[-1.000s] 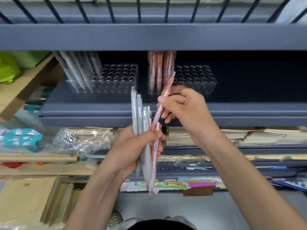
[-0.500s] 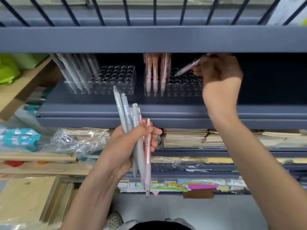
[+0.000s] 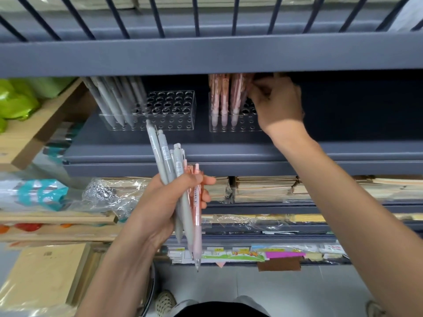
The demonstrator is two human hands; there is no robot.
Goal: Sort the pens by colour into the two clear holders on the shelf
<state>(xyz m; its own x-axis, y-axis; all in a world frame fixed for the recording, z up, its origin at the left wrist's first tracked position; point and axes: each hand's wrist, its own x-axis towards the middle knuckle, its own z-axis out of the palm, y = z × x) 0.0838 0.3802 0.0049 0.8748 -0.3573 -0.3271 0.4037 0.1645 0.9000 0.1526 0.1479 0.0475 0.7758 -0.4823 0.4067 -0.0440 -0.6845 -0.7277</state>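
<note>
1. Your left hand [image 3: 167, 202] is curled round a mixed bundle held near you, below the shelf's front edge. The bundle is several matte grey plastic pens [image 3: 163, 156] and a few translucent pink plastic pens [image 3: 197, 202], tips pointing down.
2. Your right hand [image 3: 278, 106] is up on the dark blue-grey metal shelf [image 3: 229, 154], its fingers bent against the tops of the pens at the far right. It cannot be told whether they pinch one.
3. The right clear plastic holder [image 3: 229, 130] has standing pink pens [image 3: 219, 99] in its left holes. Your right hand covers its right part.
4. The left clear plastic holder [image 3: 176, 108] sits apart to its left, with leaning grey pens [image 3: 109, 99] at its left end.
5. Under the shelf lie stacks of tan notebooks [image 3: 265, 186].
</note>
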